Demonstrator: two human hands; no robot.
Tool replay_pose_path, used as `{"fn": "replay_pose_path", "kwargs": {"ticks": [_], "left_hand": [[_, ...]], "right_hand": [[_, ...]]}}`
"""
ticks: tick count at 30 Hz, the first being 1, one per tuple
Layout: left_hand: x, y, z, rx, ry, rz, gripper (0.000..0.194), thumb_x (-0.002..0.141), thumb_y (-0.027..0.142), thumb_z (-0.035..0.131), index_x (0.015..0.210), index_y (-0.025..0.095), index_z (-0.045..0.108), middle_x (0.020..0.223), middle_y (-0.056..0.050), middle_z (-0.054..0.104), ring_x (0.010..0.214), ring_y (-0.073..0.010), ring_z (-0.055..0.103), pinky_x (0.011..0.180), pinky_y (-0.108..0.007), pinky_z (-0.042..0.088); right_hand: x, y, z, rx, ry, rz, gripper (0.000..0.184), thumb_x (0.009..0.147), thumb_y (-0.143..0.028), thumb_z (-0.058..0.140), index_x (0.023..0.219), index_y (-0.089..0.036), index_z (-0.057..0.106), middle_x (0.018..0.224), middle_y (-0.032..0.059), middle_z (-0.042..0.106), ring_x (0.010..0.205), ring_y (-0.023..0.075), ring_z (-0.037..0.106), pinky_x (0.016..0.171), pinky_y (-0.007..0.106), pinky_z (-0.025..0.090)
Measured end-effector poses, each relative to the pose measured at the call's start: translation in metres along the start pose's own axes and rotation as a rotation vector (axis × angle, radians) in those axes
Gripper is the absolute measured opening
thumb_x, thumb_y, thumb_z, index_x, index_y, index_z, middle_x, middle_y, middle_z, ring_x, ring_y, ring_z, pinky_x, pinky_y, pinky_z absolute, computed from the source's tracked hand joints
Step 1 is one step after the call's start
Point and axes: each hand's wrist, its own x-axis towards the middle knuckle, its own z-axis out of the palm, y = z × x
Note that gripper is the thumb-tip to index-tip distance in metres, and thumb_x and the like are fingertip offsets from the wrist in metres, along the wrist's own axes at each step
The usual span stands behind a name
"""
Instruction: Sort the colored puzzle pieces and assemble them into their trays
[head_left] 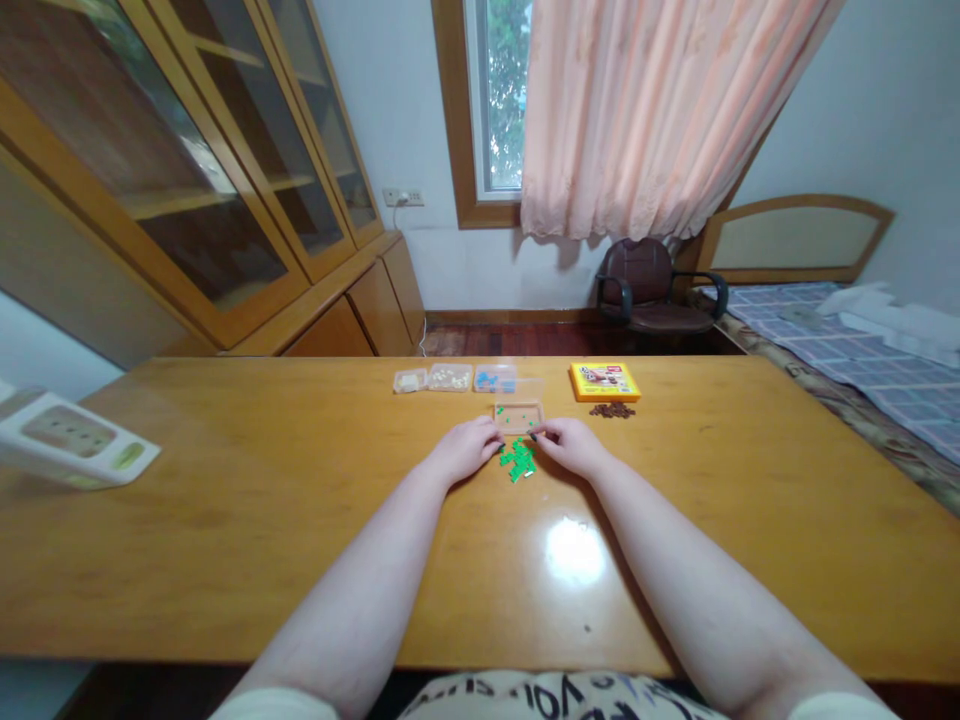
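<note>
A loose pile of small green plastic pieces (517, 460) lies on the table between my two hands. Just behind it stands a shallow clear tray (517, 405) with several green bits in it. My left hand (471, 447) rests at the pile's left edge, fingers bent and drawn together; what they hold, if anything, is too small to name. At the tray's front right corner, my right hand (574, 443) has its thumb and finger pinched by a tiny green piece (532, 425). Both wrists lie low over the tabletop.
Along the far edge sit clear trays of white pieces (450, 377) and blue pieces (489, 379). A yellow box (604, 382) lies at the back right, brown pieces (612, 410) before it. A white carton (75, 440) is at the left. Beyond stands an office chair (652, 285).
</note>
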Motion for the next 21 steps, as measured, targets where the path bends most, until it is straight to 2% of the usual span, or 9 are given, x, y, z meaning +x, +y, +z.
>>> {"fn": "replay_pose_path", "kwargs": {"ticks": [6,10,14,18,21], "left_hand": [[0.002,0.000,-0.002,0.005,0.075,-0.036,0.014,0.086,0.026,0.049,0.090,0.020,0.061,0.093,-0.003,0.058,0.083,-0.0156,0.056,0.076,-0.026,0.044],[0.000,-0.002,-0.002,-0.022,0.004,-0.023,0.017,0.086,0.028,0.050,0.094,0.023,0.064,0.095,-0.002,0.058,0.086,-0.0149,0.057,0.079,-0.025,0.044],[-0.002,-0.004,-0.001,-0.054,-0.078,-0.011,0.018,0.086,0.029,0.051,0.096,0.027,0.066,0.097,-0.001,0.059,0.088,-0.0142,0.057,0.080,-0.024,0.044],[-0.001,-0.004,0.001,-0.045,-0.071,-0.035,0.015,0.085,0.027,0.052,0.091,0.026,0.066,0.095,-0.001,0.059,0.087,-0.0140,0.057,0.079,-0.024,0.044],[0.000,-0.004,0.002,-0.042,-0.061,-0.042,0.012,0.084,0.026,0.053,0.088,0.024,0.064,0.092,0.000,0.059,0.085,-0.0140,0.057,0.077,-0.024,0.044]], "right_hand": [[0.000,-0.004,0.000,-0.065,-0.057,-0.032,0.022,0.083,-0.029,0.052,0.089,-0.021,0.072,0.060,-0.0004,0.061,0.053,0.0097,0.046,0.053,0.021,0.030],[-0.001,-0.005,-0.002,-0.043,-0.087,-0.043,0.022,0.081,-0.027,0.052,0.092,-0.023,0.071,0.061,-0.0011,0.062,0.053,0.0098,0.047,0.054,0.021,0.032],[-0.003,-0.012,-0.004,0.007,-0.202,-0.118,0.029,0.078,-0.023,0.052,0.101,-0.025,0.069,0.078,0.0002,0.069,0.065,0.0128,0.056,0.063,0.022,0.039],[-0.004,-0.017,-0.003,-0.051,-0.237,-0.159,0.032,0.077,-0.022,0.051,0.104,-0.026,0.069,0.093,0.0023,0.070,0.081,0.0166,0.061,0.073,0.025,0.042],[-0.004,-0.017,-0.004,-0.080,-0.209,-0.134,0.030,0.077,-0.022,0.050,0.101,-0.025,0.070,0.088,0.0022,0.071,0.077,0.0158,0.061,0.070,0.024,0.042]]}}
